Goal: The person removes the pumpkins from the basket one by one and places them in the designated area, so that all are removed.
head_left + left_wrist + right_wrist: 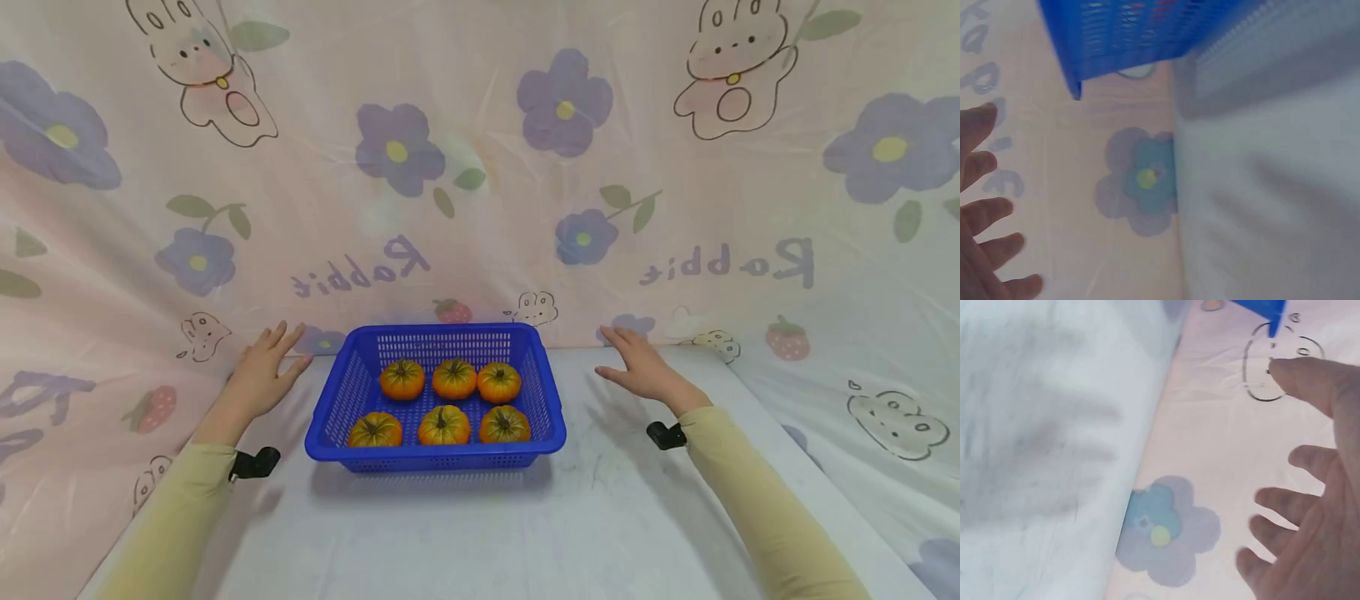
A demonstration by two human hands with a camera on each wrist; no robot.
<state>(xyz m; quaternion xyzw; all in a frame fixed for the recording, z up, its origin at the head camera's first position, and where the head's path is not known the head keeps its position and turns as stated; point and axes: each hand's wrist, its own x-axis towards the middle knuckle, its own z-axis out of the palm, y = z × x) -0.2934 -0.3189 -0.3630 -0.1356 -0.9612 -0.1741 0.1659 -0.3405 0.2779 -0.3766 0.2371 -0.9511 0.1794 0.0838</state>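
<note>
A blue plastic basket [435,452] with perforated walls stands on the white table, holding several small orange-green pumpkins in two rows. One pumpkin [402,380] sits at the back left, another pumpkin [505,425] at the front right. My left hand [258,377] hovers to the left of the basket, fingers spread and touching nothing. On the other side, my right hand [643,368] is held in the air, also spread and apart from the basket. The left wrist view shows the basket's corner [1122,56] beyond the fingers; the right wrist view catches only a blue tip of it.
The white table [450,542] extends in front of the basket and to both sides. Behind it hangs a pale pink cloth [480,233] printed with flowers and rabbits, reaching down to the table's back edge. Black wrist devices [255,462] sit at both cuffs.
</note>
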